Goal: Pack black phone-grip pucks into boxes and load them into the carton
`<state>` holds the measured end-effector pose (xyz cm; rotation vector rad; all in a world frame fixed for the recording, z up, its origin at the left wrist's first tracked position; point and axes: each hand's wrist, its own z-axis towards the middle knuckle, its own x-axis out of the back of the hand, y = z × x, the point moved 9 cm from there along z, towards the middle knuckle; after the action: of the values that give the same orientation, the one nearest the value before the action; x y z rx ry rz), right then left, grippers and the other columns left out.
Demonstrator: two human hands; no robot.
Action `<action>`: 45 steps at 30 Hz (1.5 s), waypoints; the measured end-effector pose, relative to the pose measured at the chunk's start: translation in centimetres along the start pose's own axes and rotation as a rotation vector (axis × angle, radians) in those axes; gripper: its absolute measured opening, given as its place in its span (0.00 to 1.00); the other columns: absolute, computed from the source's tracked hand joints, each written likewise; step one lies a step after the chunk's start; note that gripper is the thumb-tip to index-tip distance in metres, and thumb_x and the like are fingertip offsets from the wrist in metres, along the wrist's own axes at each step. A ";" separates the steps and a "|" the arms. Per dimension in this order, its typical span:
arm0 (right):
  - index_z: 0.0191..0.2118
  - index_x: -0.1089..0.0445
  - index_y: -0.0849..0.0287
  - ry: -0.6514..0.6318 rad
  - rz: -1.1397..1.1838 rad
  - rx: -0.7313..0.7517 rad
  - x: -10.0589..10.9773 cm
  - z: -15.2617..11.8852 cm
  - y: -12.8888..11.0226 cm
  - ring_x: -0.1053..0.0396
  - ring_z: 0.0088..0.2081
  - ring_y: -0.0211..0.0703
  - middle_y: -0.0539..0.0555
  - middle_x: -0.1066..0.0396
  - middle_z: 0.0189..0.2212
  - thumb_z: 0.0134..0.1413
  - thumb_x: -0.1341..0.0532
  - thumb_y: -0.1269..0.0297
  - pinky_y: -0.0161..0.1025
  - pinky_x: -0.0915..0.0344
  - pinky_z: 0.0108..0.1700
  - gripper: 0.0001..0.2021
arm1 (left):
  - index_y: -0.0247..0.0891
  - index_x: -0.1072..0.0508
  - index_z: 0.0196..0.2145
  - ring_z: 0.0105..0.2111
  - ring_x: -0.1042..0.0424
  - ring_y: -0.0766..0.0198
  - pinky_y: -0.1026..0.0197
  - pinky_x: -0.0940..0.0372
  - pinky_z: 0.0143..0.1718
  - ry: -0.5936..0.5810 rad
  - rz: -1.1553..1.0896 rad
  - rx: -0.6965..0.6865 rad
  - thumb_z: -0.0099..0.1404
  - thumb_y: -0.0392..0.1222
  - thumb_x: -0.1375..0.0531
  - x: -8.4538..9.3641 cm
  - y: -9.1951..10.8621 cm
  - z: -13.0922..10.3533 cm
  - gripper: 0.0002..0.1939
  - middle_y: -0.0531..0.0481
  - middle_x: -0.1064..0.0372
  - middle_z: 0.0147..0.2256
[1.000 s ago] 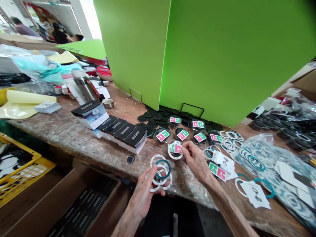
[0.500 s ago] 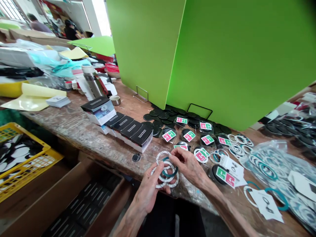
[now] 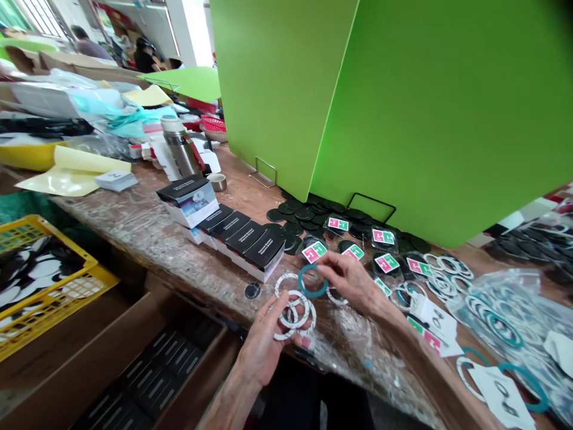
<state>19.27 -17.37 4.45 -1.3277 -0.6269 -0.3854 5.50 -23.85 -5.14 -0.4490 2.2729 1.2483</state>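
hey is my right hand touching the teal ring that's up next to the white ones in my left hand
Touching. The head view shows the right hand pinching the teal ring between its fingertips at the upper right edge.

Left hand (image 3: 265,339): grips several white rings (image 3: 307,310)
Right hand (image 3: 353,280): pinches a teal ring (image 3: 313,292)
Black-topped boxes (image 3: 237,230): in a row on the wooden bench (image 3: 147,233)
Green boards (image 3: 403,119): upright, black discs (image 3: 290,212) at their foot

Two hands (image 3: 264,340) (image 3: 356,283); one held teal ring (image 3: 313,293); one thermos (image 3: 181,152).
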 end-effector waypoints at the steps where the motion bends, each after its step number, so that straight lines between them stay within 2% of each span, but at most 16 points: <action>1: 0.32 0.32 0.59 0.046 -0.009 -0.014 0.7 1.0 0.6 0.39 0.24 0.35 0.46 0.35 0.22 0.58 0.46 0.63 0.32 0.44 0.27 0.09 | 0.35 0.30 0.39 0.27 0.25 0.59 0.68 0.38 0.17 0.014 -0.003 0.012 0.60 0.49 0.36 0.2 -0.2 0.1 0.16 0.48 0.27 0.29; 5: 0.31 0.32 0.58 0.211 -0.107 -0.040 2.7 4.6 2.1 0.38 0.28 0.38 0.49 0.34 0.25 0.55 0.46 0.66 0.36 0.42 0.33 0.07 | 0.35 0.29 0.38 0.27 0.25 0.59 0.67 0.37 0.17 0.012 0.003 0.031 0.59 0.50 0.35 0.3 -0.6 0.2 0.16 0.49 0.29 0.28; 8: 0.35 0.30 0.59 0.286 -0.174 -0.023 2.9 4.7 1.5 0.37 0.34 0.42 0.55 0.33 0.35 0.57 0.46 0.66 0.39 0.41 0.38 0.08 | 0.35 0.29 0.39 0.28 0.25 0.58 0.67 0.36 0.17 0.009 0.019 0.027 0.58 0.50 0.35 -0.1 -0.5 0.1 0.17 0.49 0.29 0.28; 10: 0.37 0.29 0.58 0.204 -0.167 0.043 1.7 3.7 0.0 0.36 0.36 0.41 0.55 0.32 0.37 0.59 0.46 0.64 0.38 0.41 0.39 0.09 | 0.35 0.29 0.40 0.28 0.25 0.58 0.66 0.37 0.17 0.006 0.038 0.015 0.58 0.51 0.35 -0.5 -0.2 0.1 0.19 0.48 0.28 0.29; 13: 0.35 0.29 0.57 -0.072 -0.090 0.148 -1.2 1.3 -2.3 0.36 0.30 0.37 0.49 0.31 0.28 0.61 0.45 0.63 0.34 0.41 0.34 0.09 | 0.35 0.29 0.41 0.27 0.25 0.59 0.66 0.38 0.17 -0.028 0.075 -0.011 0.58 0.52 0.35 -1.5 0.3 0.2 0.20 0.46 0.27 0.31; 15: 0.34 0.28 0.57 -0.141 -0.041 0.150 -1.4 0.3 -2.8 0.37 0.27 0.35 0.47 0.32 0.25 0.61 0.45 0.64 0.33 0.43 0.32 0.09 | 0.35 0.29 0.40 0.27 0.26 0.59 0.66 0.39 0.17 -0.067 0.104 -0.025 0.59 0.53 0.36 -2.3 0.5 0.3 0.19 0.46 0.27 0.33; 18: 0.34 0.28 0.58 -0.009 -0.021 0.074 1.9 0.6 -1.0 0.39 0.26 0.34 0.46 0.33 0.25 0.61 0.46 0.63 0.32 0.45 0.29 0.10 | 0.36 0.30 0.38 0.27 0.26 0.61 0.67 0.41 0.16 -0.105 0.138 -0.034 0.60 0.54 0.37 -3.4 0.9 0.4 0.18 0.48 0.27 0.32; 22: 0.32 0.30 0.60 0.221 -0.104 -0.055 7.8 1.6 3.8 0.42 0.23 0.35 0.47 0.36 0.22 0.60 0.47 0.60 0.33 0.47 0.26 0.12 | 0.36 0.29 0.39 0.26 0.27 0.61 0.68 0.42 0.15 -0.104 0.139 -0.028 0.58 0.54 0.36 -4.1 1.3 0.6 0.20 0.49 0.29 0.29; 26: 0.29 0.30 0.60 0.292 -0.198 -0.085 9.7 1.7 6.8 0.39 0.26 0.38 0.49 0.35 0.23 0.55 0.43 0.65 0.36 0.44 0.31 0.07 | 0.35 0.28 0.41 0.27 0.26 0.60 0.68 0.41 0.15 -0.092 0.134 -0.024 0.57 0.53 0.35 -4.7 1.5 1.1 0.21 0.50 0.29 0.27; 28: 0.33 0.29 0.59 0.337 -0.236 -0.076 9.6 1.2 6.5 0.37 0.30 0.41 0.53 0.33 0.30 0.54 0.42 0.66 0.38 0.42 0.35 0.05 | 0.35 0.28 0.40 0.28 0.25 0.59 0.68 0.41 0.16 -0.079 0.127 -0.037 0.56 0.52 0.34 -5.0 1.6 1.4 0.20 0.49 0.29 0.27; 30: 0.37 0.29 0.58 0.363 -0.252 -0.045 9.1 0.4 4.9 0.37 0.33 0.42 0.54 0.34 0.34 0.57 0.43 0.65 0.39 0.42 0.37 0.07 | 0.34 0.28 0.39 0.27 0.25 0.59 0.68 0.40 0.16 -0.064 0.124 -0.061 0.57 0.51 0.34 -5.4 1.9 1.9 0.19 0.49 0.29 0.27; 32: 0.37 0.30 0.57 0.246 -0.185 0.014 7.4 -0.2 2.7 0.37 0.32 0.40 0.52 0.33 0.32 0.60 0.45 0.62 0.37 0.42 0.35 0.08 | 0.35 0.28 0.38 0.26 0.25 0.59 0.68 0.40 0.15 -0.056 0.130 -0.084 0.58 0.51 0.35 -5.9 2.1 2.3 0.17 0.49 0.28 0.27; 34: 0.35 0.30 0.57 0.056 -0.055 0.066 5.1 -0.9 0.8 0.37 0.29 0.37 0.48 0.33 0.28 0.61 0.44 0.59 0.34 0.43 0.31 0.09 | 0.35 0.28 0.37 0.24 0.26 0.60 0.68 0.40 0.15 -0.059 0.138 -0.106 0.59 0.51 0.36 -6.3 2.2 2.7 0.17 0.50 0.28 0.27; 36: 0.33 0.31 0.58 -0.055 0.064 0.068 3.5 -1.6 -0.2 0.39 0.26 0.35 0.46 0.34 0.25 0.61 0.44 0.59 0.32 0.44 0.28 0.10 | 0.35 0.28 0.37 0.23 0.27 0.62 0.69 0.40 0.15 -0.068 0.142 -0.120 0.59 0.51 0.36 -6.7 2.1 2.9 0.16 0.51 0.29 0.27; 41: 0.34 0.34 0.58 -0.043 0.155 0.032 3.1 -2.6 0.1 0.38 0.27 0.34 0.46 0.33 0.26 0.61 0.45 0.61 0.31 0.43 0.28 0.08 | 0.34 0.28 0.37 0.25 0.26 0.61 0.68 0.38 0.16 -0.112 0.144 -0.151 0.60 0.49 0.36 -7.7 2.1 2.5 0.14 0.50 0.28 0.27; 45: 0.34 0.36 0.57 0.054 0.151 0.019 4.6 -2.9 0.9 0.41 0.25 0.33 0.45 0.35 0.24 0.62 0.46 0.61 0.31 0.46 0.27 0.07 | 0.35 0.27 0.42 0.28 0.24 0.59 0.66 0.36 0.18 -0.170 0.132 -0.105 0.61 0.47 0.37 -8.9 1.8 2.2 0.16 0.47 0.27 0.32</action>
<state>23.98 -19.61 6.34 -1.3329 -0.4805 -0.2907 12.48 -20.69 0.20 -0.2228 2.1295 1.4192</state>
